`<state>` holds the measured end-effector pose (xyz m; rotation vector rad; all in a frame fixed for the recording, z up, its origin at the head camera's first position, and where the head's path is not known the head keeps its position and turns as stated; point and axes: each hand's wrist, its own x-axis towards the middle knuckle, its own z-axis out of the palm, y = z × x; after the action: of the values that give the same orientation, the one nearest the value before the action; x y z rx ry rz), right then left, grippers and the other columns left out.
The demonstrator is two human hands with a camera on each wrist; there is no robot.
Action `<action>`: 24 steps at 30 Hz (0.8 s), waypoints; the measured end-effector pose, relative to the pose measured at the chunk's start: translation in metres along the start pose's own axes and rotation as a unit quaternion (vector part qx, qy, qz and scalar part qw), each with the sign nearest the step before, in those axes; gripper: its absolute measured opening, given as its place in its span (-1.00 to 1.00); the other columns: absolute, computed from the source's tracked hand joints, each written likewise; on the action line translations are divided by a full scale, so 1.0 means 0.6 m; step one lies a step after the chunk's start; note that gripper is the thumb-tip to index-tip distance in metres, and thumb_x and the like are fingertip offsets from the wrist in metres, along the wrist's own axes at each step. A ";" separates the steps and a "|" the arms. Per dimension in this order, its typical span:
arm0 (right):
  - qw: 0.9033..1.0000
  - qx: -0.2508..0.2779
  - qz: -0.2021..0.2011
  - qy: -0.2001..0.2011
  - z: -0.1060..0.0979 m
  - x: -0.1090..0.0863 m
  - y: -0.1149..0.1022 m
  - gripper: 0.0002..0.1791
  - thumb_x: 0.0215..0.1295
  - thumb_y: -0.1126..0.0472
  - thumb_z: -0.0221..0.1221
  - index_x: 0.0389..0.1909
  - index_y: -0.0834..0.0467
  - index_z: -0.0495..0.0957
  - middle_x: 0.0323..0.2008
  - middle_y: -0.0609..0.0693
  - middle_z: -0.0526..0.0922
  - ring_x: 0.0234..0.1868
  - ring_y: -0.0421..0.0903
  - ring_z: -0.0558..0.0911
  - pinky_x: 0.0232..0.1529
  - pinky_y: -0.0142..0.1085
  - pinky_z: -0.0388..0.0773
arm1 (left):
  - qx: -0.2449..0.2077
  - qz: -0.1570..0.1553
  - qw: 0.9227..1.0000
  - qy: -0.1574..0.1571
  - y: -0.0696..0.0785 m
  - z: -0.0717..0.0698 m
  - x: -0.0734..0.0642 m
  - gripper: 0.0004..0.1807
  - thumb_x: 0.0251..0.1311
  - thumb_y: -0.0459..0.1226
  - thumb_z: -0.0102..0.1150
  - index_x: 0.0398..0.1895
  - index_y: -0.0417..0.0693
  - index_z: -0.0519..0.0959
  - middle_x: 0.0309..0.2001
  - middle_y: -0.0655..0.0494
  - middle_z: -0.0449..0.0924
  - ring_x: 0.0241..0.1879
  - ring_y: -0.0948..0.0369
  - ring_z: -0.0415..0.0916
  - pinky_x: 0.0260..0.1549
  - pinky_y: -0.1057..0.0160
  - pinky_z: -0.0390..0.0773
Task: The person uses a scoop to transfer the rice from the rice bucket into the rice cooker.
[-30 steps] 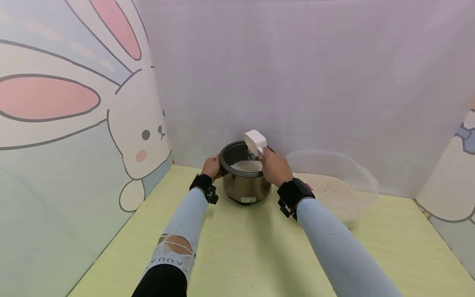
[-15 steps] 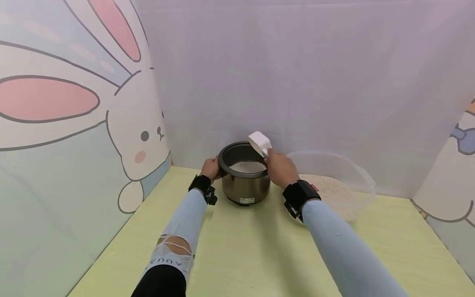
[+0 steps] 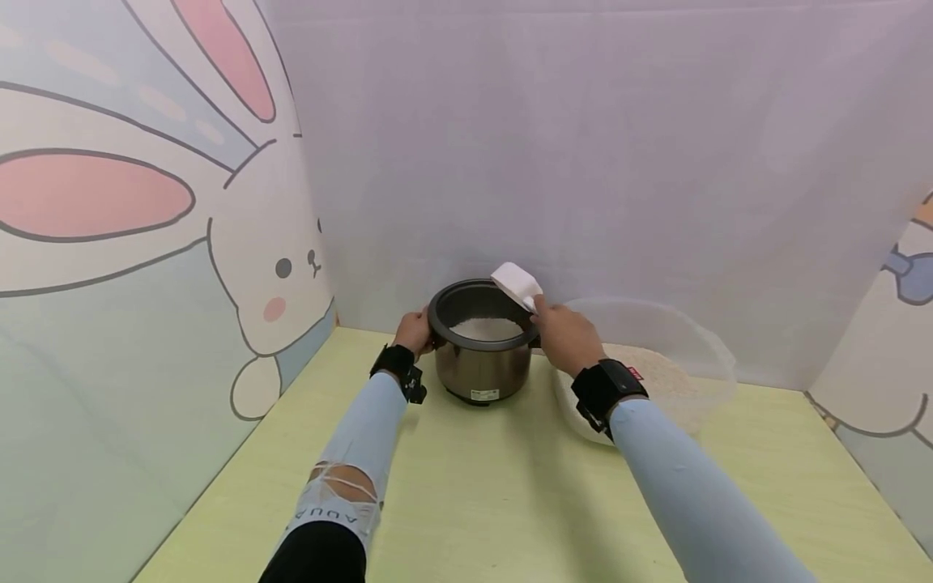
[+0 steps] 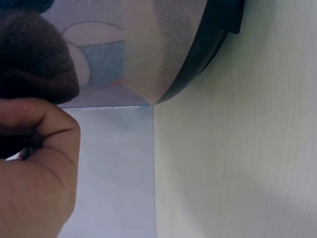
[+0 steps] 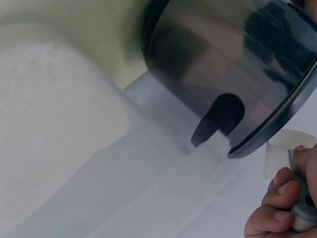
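A metallic rice cooker (image 3: pixel 481 368) with a dark rim stands near the back wall, and white rice (image 3: pixel 487 328) lies inside it. My left hand (image 3: pixel 414 332) grips the dark handle on the cooker's left side; in the left wrist view its curled fingers (image 4: pixel 54 129) close round that handle. Over the right part of the rim, my right hand (image 3: pixel 572 336) holds a white scoop (image 3: pixel 516 283) by its handle, the cup tipped toward the cooker. In the right wrist view the scoop's cup (image 5: pixel 280 153) lies beyond the curled fingers, beside the cooker's rim.
Just right of the cooker, partly behind my right wrist, stands a translucent tub (image 3: pixel 717 352) holding rice (image 3: pixel 656 372). A pale curtain-like wall (image 3: pixel 656 162) rises directly behind both. A rabbit-patterned panel (image 3: pixel 146 364) bounds the yellow table (image 3: pixel 452 502) on the left.
A second ago rice was falling from the scoop into the cooker; none falls now. My right hand has moved right with the scoop, toward the tub. The left hand keeps its grip.
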<state>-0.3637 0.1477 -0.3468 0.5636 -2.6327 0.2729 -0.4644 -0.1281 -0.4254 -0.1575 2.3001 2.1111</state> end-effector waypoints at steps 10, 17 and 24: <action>0.998 0.014 0.067 -0.008 -0.033 -0.032 0.081 -0.62 0.60 0.26 0.03 0.29 0.39 0.34 -0.35 0.32 0.62 -0.52 0.21 0.58 -0.50 0.04 0.46 | 0.004 0.000 1.000 0.005 0.003 0.003 -0.004 -0.50 0.62 0.05 -0.16 -0.41 -0.12 0.41 -0.64 0.15 0.35 -0.71 0.30 0.30 -0.70 0.36 0.38; 0.994 0.037 0.093 -0.032 -0.040 -0.062 0.124 -0.68 0.59 0.30 0.00 0.17 0.46 0.37 -0.41 0.32 0.60 -0.51 0.20 0.56 -0.46 0.01 0.41 | 0.005 0.008 1.000 0.009 0.008 0.002 -0.014 -0.53 0.63 0.02 -0.17 -0.39 -0.12 0.39 -0.63 0.16 0.31 -0.69 0.30 0.29 -0.69 0.38 0.37; 0.992 0.028 0.107 -0.063 -0.043 -0.076 0.149 -0.78 0.57 0.30 0.02 0.00 0.43 0.39 -0.36 0.35 0.61 -0.47 0.25 0.61 -0.47 0.05 0.46 | 0.009 0.004 1.000 0.009 0.010 0.002 -0.017 -0.54 0.63 0.01 -0.17 -0.36 -0.12 0.41 -0.59 0.15 0.32 -0.68 0.31 0.32 -0.68 0.39 0.40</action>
<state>-0.3549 0.2507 -0.3534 0.3241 -2.8196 0.3893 -0.4547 -0.1256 -0.4189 -0.1682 2.3313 2.1012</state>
